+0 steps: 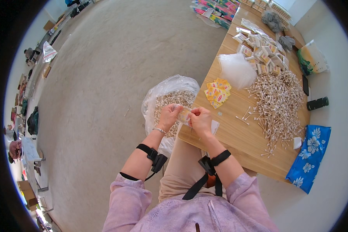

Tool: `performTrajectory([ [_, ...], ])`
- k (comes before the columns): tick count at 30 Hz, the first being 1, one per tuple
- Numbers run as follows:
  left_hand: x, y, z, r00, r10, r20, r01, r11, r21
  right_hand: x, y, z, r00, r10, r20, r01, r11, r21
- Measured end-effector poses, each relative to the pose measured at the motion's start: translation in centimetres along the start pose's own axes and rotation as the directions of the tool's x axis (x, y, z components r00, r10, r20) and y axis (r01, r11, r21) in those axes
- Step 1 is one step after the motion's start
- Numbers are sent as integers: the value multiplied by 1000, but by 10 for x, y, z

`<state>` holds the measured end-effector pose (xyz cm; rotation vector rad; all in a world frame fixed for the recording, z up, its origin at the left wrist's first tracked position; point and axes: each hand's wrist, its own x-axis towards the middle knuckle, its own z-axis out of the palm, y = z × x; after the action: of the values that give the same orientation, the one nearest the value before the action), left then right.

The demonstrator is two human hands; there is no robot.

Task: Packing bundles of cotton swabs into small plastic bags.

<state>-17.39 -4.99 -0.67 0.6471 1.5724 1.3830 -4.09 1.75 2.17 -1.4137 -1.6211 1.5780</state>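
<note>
Both forearms rise from the lower edge and slant inward, elbows bent, so that the left hand [169,116] and the right hand [201,121] meet near the middle of the view. They are close together, joined by the small clear packet [184,115] that both have clamped between their fingers. The left hand grips the packet's left end, thumb laid along the top, its wrist nearly in line with the forearm and ringed by a bracelet [159,130]. The right hand is curled, its thumb and forefinger pinching the packet's right end, with the back of the hand turned upward. Whether the packet's mouth is open is too small to tell.

The packet is held in the air at the near left corner of the table [236,143], in front of a clear plastic sack [149,101] of cotton swabs on the floor. To the right of the hands, on the table, lie yellow cards [218,93], a stack of clear bags [237,70], a large heap of loose swabs [279,104] and, farther back, a pile of filled packs [267,52].
</note>
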Motion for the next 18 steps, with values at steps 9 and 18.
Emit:
performTrajectory([
  [9,1,-4,-4,1000,-16,4,16,1000,-24,-40,3,-8,922,-360,-144,250,836,-488],
  [18,2,-4,-3,999,2,44,-1,1000,-27,-39,8,-3,924,-380,-54,298,799,-522],
])
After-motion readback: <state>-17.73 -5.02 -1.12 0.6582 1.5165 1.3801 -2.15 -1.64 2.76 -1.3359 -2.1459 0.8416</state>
